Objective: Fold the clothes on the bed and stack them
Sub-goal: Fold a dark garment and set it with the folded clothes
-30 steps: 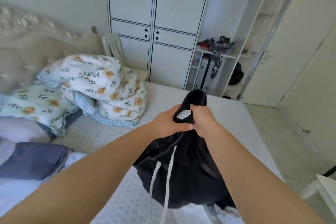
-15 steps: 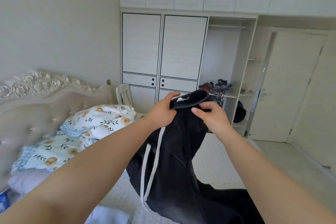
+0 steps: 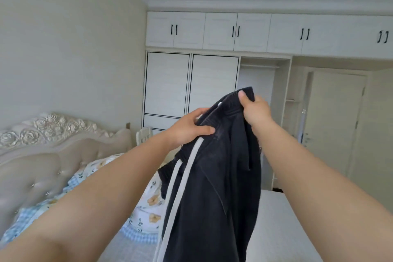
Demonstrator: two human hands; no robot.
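Single head cam, wide-angle.
Looks forward across the bed (image 3: 282, 229) toward the wardrobe (image 3: 191, 85), close behind raised forearms.

white wardrobe (image 3: 191, 83) beside a closed door (image 3: 333, 123), tufted headboard (image 3: 42, 155) left.

bed (image 3: 282, 229) with pale textured cover, tufted headboard (image 3: 38, 168) at 9 o'clock; floral quilt (image 3: 148, 204) bunched on it near centre, toward 8 o'clock
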